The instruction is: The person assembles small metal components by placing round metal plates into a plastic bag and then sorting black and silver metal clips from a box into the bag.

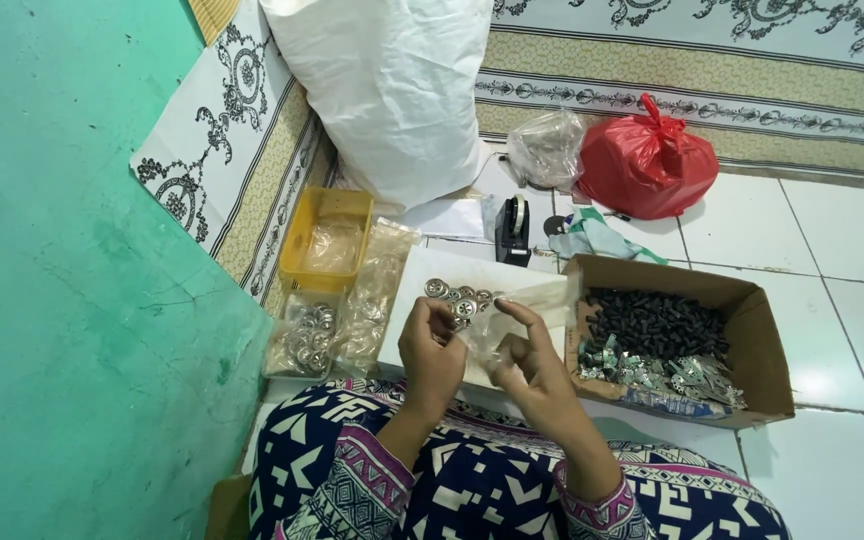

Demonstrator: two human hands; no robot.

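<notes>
On a white-tiled floor (pixel 832 250) beside a teal wall, a clear plastic sleeve (pixel 512 305) is pinched by both hands, left hand (pixel 432 350) and right hand (pixel 532 365), above silver buttons (pixel 457 295). The sleeve's mouth is best kept spread.

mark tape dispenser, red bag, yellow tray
tape dispenser (pixel 513 231): head view, on its black body.
red bag (pixel 647 165): head view, middle of the bulging side.
yellow tray (pixel 299 238): head view, on its left wall.
</notes>
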